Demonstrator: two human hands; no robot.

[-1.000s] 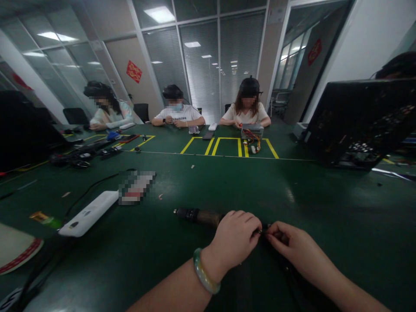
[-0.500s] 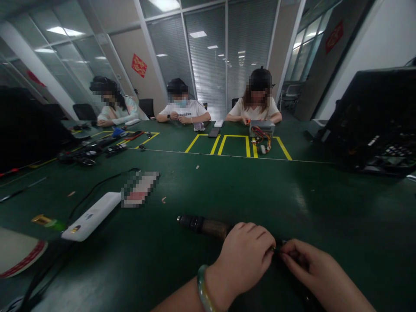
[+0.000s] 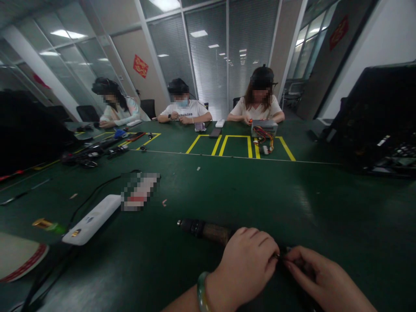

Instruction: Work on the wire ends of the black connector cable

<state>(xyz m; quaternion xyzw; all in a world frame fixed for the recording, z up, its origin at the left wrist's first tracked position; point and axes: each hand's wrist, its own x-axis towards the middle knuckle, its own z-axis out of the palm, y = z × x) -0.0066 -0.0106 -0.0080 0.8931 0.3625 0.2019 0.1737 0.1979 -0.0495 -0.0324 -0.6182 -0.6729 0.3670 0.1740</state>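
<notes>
A dark cylindrical tool (image 3: 212, 232) with a metal tip at its left end lies on the green table (image 3: 156, 264). My left hand (image 3: 248, 260), with a bangle (image 3: 202, 292) at its wrist, is closed over the tool's right part and covers it. Right beside it, the thumb and forefinger of my right hand (image 3: 312, 268) are pinched together. Between the fingertips of both hands is a tiny part, too small and dark to name. Something dark, possibly a cable, runs below my right hand, mostly hidden.
A white power bank (image 3: 92, 220), a blurred-out card-like item (image 3: 141, 193), a green and gold bottle (image 3: 48, 225) and a pale container (image 3: 19, 256) are on the left. Three people sit across the table, one behind a metal box with wires (image 3: 264, 128). A black case (image 3: 378, 117) stands right.
The view has shifted slightly. Both hands sit a little lower and further right in the picture, still close together in the same pose.
</notes>
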